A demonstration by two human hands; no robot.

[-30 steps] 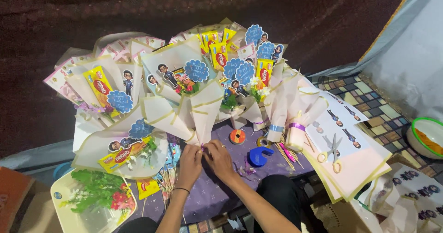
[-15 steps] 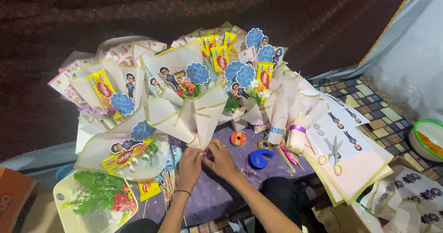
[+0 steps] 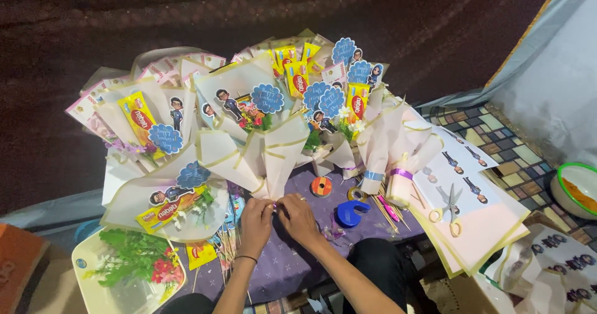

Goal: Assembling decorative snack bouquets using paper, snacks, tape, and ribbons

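Here, two hands (image 3: 278,217) pinch one bouquet (image 3: 264,137).

Both forearms are reaching forward and converging at the narrow base of the cream paper bouquet (image 3: 273,158). The left hand (image 3: 256,217) is lying knuckles-up just below that base, its fingers curled inward and pinching at it, a dark band circling the wrist. The right hand (image 3: 300,217) is pressing close beside it, touching it, fingers (image 3: 287,203) bent toward the same spot.
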